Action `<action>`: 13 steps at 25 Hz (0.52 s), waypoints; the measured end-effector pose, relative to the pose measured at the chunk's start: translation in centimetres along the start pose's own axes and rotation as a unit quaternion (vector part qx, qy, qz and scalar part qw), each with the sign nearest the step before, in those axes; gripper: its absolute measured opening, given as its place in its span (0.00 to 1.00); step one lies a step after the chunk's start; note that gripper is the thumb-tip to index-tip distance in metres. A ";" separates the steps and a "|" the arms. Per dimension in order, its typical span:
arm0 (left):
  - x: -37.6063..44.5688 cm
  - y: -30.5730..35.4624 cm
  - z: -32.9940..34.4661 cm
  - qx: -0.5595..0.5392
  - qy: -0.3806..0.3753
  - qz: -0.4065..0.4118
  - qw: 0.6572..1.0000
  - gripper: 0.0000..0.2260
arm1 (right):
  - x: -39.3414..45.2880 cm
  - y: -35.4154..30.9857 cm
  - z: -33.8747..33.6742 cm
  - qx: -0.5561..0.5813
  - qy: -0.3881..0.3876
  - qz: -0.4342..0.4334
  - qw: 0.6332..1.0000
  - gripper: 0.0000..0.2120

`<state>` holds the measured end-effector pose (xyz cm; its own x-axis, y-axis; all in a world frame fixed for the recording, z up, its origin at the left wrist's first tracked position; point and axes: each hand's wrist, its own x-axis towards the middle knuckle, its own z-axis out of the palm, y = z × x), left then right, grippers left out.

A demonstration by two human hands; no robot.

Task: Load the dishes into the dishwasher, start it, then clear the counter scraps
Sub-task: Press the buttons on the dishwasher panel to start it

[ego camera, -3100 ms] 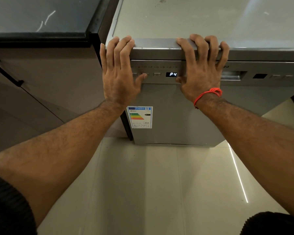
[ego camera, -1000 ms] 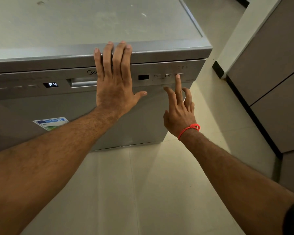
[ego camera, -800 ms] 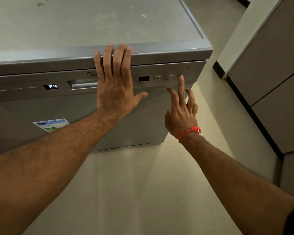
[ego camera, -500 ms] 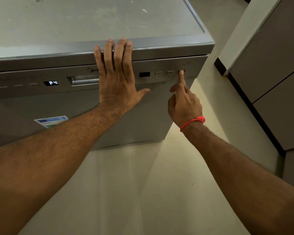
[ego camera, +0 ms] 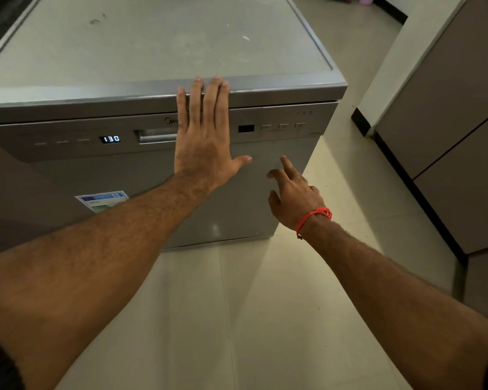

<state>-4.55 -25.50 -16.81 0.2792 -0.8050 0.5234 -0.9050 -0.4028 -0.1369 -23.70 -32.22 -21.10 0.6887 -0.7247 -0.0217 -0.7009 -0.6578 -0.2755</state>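
Fingers [ego camera: 209, 108] of the left hand [ego camera: 206, 147] were laid straight and close together, pressed flat against the shut door of the dishwasher [ego camera: 251, 192], their tips at its top edge at twelve o'clock. Nothing was held by the right hand [ego camera: 293, 195], kept at four o'clock of the left, clear of the door, fingers loosely spread. "130" was shown on the display [ego camera: 111, 139] at nine o'clock.

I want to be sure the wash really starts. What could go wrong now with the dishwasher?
The left hand presses flat right beside the door handle; a slip could pull the door open. The right hand, off the panel, hangs below the buttons and could bump one. The display reads 130.
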 end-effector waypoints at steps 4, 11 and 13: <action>-0.1 -0.1 -0.3 -0.009 -0.011 0.009 1.000 0.59 | 0.3 -1.4 0.0 0.018 0.041 -0.023 0.999 0.24; -2.2 -4.3 -2.7 -0.159 -0.025 0.065 0.985 0.47 | 2.3 -6.2 -1.5 0.095 0.168 -0.110 0.975 0.30; -5.1 -8.7 -3.7 -0.163 -0.005 0.031 0.986 0.43 | 2.9 -8.0 -1.5 0.097 0.184 -0.161 0.965 0.31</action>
<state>0.66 -16.29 -15.14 0.2207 -0.8288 0.5142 -0.9753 -0.1914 0.1102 -16.41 -29.38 -17.50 0.7275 -0.5359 0.4284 -0.3885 -0.8364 -0.3866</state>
